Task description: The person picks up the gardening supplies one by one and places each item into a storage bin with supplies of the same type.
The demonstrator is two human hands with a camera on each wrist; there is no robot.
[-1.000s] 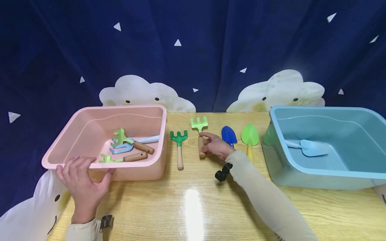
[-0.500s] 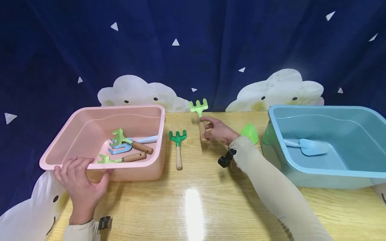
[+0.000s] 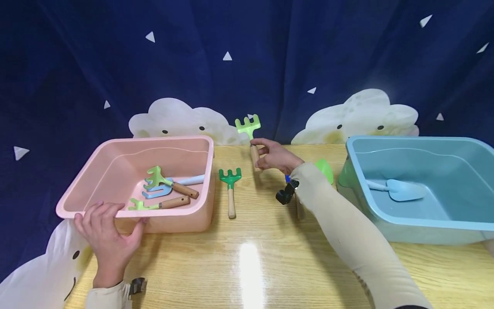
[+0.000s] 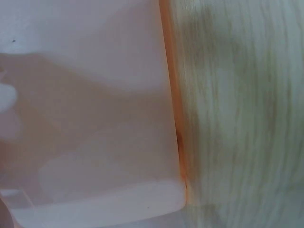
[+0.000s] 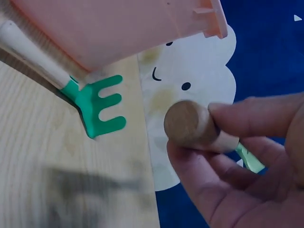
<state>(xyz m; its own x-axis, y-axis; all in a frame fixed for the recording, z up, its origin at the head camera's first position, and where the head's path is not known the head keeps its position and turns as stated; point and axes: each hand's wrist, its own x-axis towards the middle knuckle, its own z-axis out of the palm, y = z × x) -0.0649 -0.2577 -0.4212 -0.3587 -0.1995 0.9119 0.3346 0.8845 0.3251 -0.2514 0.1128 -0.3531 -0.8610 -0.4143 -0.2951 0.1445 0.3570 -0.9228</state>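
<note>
Wooden and round, the handle of the light green rake [image 3: 248, 134] sits pinched in my right hand [image 3: 275, 157]: my thumb lies along the top of it and my curled fingers [image 5: 213, 190] close under it, with the blunt butt end poking out past my fingertips toward the wrist camera. I hold the rake clear of the table [image 3: 247, 257], tines up and leaning a little to the left, above the far edge between the two tubs.

My left hand [image 3: 108, 234] grips the near rim of the pink tub [image 3: 173, 141], fingers hooked over the lip and thumb against the outer wall. The left wrist view is blurred, showing only pink plastic beside wood grain, so I cannot make out my fingers there.

Inside the pink tub lie three rakes [image 3: 162, 191], overlapping one another. On the table just right of that tub, the dark green rake [image 3: 230, 189] lies flat, tines pointing away from me. Behind my right forearm a green trowel [image 3: 325, 169] shows only in part. The blue tub [image 3: 424, 143] stands well to the right, with a pale blue trowel [image 3: 399, 190] in it.
</note>
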